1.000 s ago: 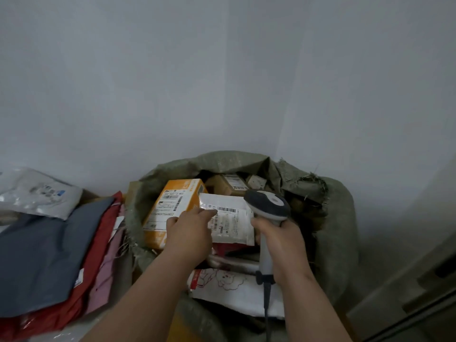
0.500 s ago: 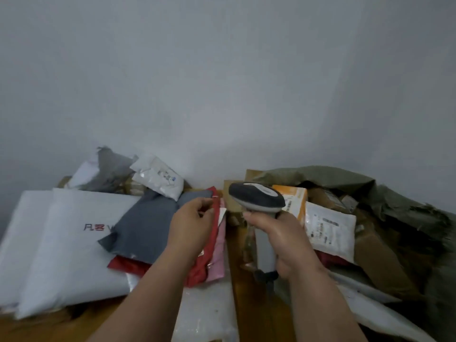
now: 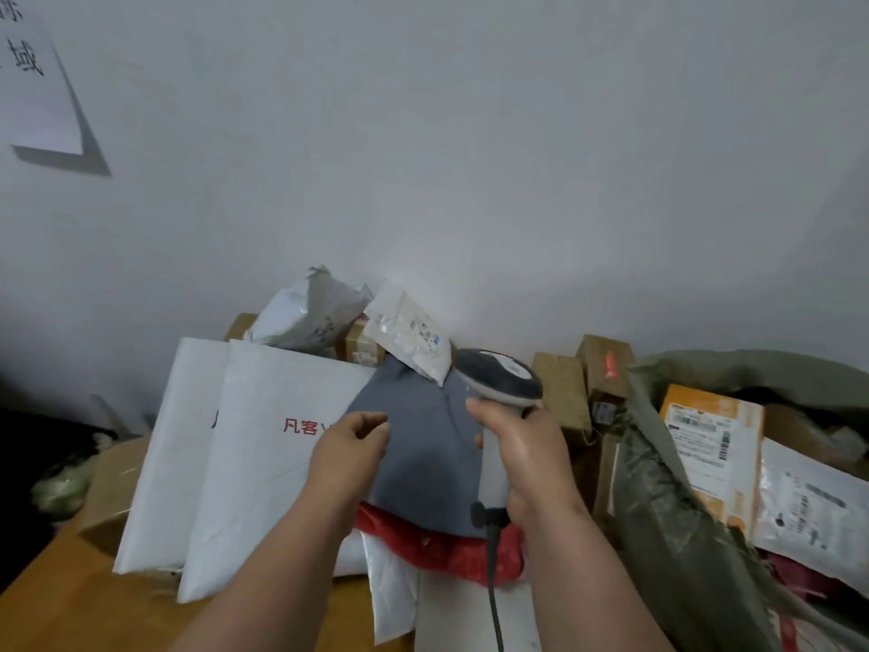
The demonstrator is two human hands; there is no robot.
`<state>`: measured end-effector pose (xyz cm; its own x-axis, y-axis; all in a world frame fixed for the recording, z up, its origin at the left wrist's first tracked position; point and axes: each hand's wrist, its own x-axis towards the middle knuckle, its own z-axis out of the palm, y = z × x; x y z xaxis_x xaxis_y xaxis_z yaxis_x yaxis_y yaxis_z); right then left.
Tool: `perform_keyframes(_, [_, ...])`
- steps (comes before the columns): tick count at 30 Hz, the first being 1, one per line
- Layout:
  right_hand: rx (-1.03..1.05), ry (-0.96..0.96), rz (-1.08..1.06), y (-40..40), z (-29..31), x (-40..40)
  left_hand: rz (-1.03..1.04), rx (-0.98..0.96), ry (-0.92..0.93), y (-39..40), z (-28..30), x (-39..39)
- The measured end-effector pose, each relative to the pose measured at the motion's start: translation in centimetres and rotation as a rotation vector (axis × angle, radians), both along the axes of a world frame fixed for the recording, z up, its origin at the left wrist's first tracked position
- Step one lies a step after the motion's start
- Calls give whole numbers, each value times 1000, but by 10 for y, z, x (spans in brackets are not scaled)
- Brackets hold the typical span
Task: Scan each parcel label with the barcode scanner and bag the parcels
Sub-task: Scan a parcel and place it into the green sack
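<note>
The view has swung further left than half a second ago: the green woven sack [image 3: 682, 524] now sits at the right edge of the desk [image 3: 70, 600], only partly in frame, and a paper sign [image 3: 35, 77] on the wall has come into sight at top left.

The right hand [image 3: 526, 458] keeps a closed grip around the handle of the barcode scanner [image 3: 498, 383], held upright with its dark head toward the wall and its cable hanging down toward the near edge. The left hand [image 3: 350, 451], which earlier pinched the edge of the red parcel, now hovers over the grey parcel [image 3: 423, 454] with fingers curled and thumb near the forefinger; its grip holds nothing that can be seen, and whether the fingertips touch the grey wrapping cannot be told.

The grey parcel lies on top of the red parcel [image 3: 442, 548], roughly mid-desk. To their left lie two large white mailers [image 3: 263, 463], overlapping, the upper one printed in red. Toward the back edge, against the wall, rest a crumpled white bag [image 3: 305, 312] and a small white pouch [image 3: 411, 336] with a label, tilted on brown boxes [image 3: 564, 392].

Inside the sack's open mouth lie an orange box [image 3: 710, 444] with a barcode label and a white labelled packet [image 3: 813, 515], just beside it.
</note>
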<state>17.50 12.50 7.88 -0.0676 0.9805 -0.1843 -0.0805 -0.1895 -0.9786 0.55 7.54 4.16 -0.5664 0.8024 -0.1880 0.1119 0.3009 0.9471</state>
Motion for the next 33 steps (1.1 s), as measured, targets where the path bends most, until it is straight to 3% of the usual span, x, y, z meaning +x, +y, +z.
perform_keyframes(9, [-122, -43, 117, 94, -36, -46, 44, -50, -132, 96, -25, -33])
perform_keyframes(23, [-180, -12, 66, 173, -109, -74, 175, -23, -470, 263, -95, -52])
perform_keyframes(27, [-217, -19, 33, 177, -120, -76, 276, -54, -475, 291, -105, -55])
perform_keyframes(33, [-254, -36, -26, 175, -118, -69, 320, 87, -469, 284, -102, -61])
